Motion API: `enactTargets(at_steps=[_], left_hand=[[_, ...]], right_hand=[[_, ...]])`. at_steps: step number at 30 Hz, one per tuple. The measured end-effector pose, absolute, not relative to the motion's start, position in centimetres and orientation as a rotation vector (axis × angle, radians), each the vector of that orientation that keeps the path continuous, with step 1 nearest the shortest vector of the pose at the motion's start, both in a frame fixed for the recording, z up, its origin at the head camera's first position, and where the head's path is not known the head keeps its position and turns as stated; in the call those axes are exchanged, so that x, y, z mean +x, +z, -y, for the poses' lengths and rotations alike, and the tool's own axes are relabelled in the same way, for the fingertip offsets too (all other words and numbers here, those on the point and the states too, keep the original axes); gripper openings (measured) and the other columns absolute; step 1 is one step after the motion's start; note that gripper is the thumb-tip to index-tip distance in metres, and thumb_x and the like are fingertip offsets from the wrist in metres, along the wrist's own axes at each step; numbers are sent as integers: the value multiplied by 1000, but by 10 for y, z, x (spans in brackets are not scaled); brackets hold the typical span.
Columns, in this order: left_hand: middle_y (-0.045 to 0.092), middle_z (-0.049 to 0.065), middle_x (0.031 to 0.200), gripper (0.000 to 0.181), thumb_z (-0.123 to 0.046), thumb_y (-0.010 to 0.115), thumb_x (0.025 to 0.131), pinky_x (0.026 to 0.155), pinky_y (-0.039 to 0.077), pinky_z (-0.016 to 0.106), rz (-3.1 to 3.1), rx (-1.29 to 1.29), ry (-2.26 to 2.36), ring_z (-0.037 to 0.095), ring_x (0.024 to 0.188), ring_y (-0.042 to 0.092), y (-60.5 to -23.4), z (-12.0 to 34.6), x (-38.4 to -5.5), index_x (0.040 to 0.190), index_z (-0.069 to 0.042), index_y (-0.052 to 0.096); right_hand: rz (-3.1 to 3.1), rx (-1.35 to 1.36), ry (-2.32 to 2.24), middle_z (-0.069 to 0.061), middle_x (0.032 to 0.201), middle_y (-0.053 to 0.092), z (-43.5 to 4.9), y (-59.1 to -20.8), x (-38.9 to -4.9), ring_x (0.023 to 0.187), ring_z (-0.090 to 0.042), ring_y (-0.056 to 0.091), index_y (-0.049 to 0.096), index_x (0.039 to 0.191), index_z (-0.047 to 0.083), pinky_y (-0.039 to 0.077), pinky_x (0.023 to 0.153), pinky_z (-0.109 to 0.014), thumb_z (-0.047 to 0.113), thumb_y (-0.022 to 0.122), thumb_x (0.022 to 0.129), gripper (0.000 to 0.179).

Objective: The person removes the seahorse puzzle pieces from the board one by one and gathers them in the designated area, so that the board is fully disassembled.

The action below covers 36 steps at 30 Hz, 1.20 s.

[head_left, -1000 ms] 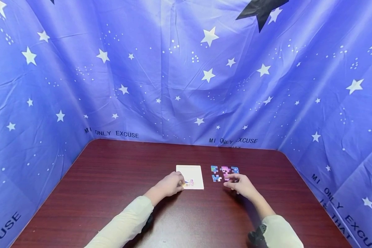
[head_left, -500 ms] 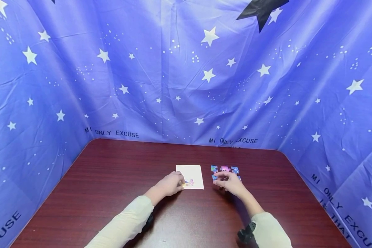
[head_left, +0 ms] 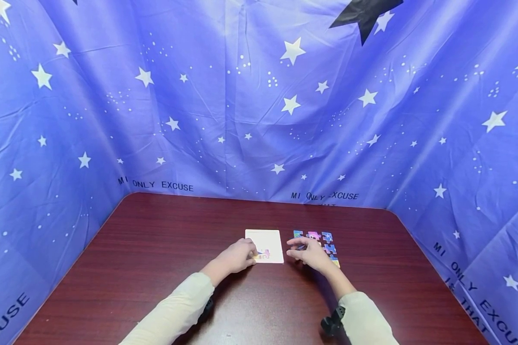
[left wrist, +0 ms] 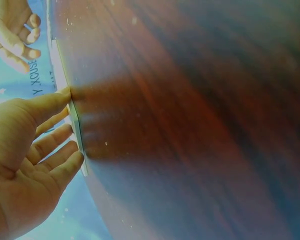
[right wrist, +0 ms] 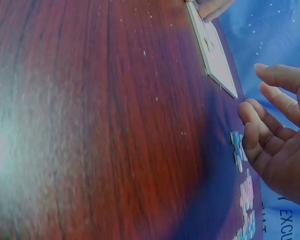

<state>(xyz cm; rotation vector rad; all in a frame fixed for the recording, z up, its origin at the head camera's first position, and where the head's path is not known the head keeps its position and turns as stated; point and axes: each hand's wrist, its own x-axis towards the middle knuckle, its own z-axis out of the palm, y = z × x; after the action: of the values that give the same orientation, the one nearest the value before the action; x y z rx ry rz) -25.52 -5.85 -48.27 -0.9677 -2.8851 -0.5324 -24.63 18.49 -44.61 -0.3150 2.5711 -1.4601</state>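
Note:
A white square puzzle board (head_left: 271,242) lies on the table, with a few coloured puzzle pieces (head_left: 265,254) at its lower left, partly covered. My left hand (head_left: 236,255) holds the board at its near left corner, thumb and fingertips (left wrist: 65,93) against its edge. Right of the board, my right hand (head_left: 311,254) hovers with thumb and fingers apart. In the right wrist view, that hand (right wrist: 280,115) shows nothing between its fingers. Below it lie loose jigsaw pieces (head_left: 330,248), blue, pink and yellow, partly hidden by the hand. One blue piece (right wrist: 237,150) lies nearest its fingertips.
The dark red wooden table (head_left: 164,230) is enclosed at the back and sides by a blue star-patterned cloth (head_left: 224,96). Loose pieces stand in rough rows to the right of the board. A dark device (head_left: 333,322) sits at the right wrist.
My right hand has moved left across the loose pieces towards the board, uncovering pieces on the right. My left hand and the board have stayed in place.

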Motion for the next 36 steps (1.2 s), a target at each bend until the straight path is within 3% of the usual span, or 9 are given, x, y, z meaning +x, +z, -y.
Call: enactTargets(at_steps=[7, 17, 28, 36], left_hand=[[59, 1, 91, 14, -19, 71, 82, 80, 48, 30, 2868, -971, -546, 18, 88, 54, -482, 59, -254, 88, -8, 65], [60, 2, 92, 14, -18, 71, 81, 83, 48, 30, 2863, -981, -563, 20, 91, 55, -483, 59, -255, 89, -8, 66], [59, -1, 91, 13, -18, 71, 81, 80, 48, 28, 2887, -961, -571, 17, 89, 54, -484, 59, -254, 88, -9, 66], [59, 1, 90, 13, -18, 71, 81, 80, 47, 29, 2863, -974, -569, 18, 87, 54, -484, 58, -256, 87, -8, 65]], right_hand=[[-2566, -364, -1465, -22, 90, 64, -174, -445, -245, 66, -33, 63, 61, 110, -10, 51, 52, -40, 5, 67, 82, 32], [-2548, -343, -1494, -13, 87, 66, -173, -482, -266, 59, -15, 58, 63, 109, -3, 48, 47, -29, 12, 69, 82, 32], [-2523, -407, -1549, -24, 83, 61, -150, -458, -249, 55, -20, 52, 60, 105, -13, 51, 49, -47, 1, 66, 81, 28], [-2646, -359, -1434, -8, 77, 62, -149, -483, -263, 50, -11, 48, 67, 102, -2, 45, 46, -26, 10, 69, 81, 24]])
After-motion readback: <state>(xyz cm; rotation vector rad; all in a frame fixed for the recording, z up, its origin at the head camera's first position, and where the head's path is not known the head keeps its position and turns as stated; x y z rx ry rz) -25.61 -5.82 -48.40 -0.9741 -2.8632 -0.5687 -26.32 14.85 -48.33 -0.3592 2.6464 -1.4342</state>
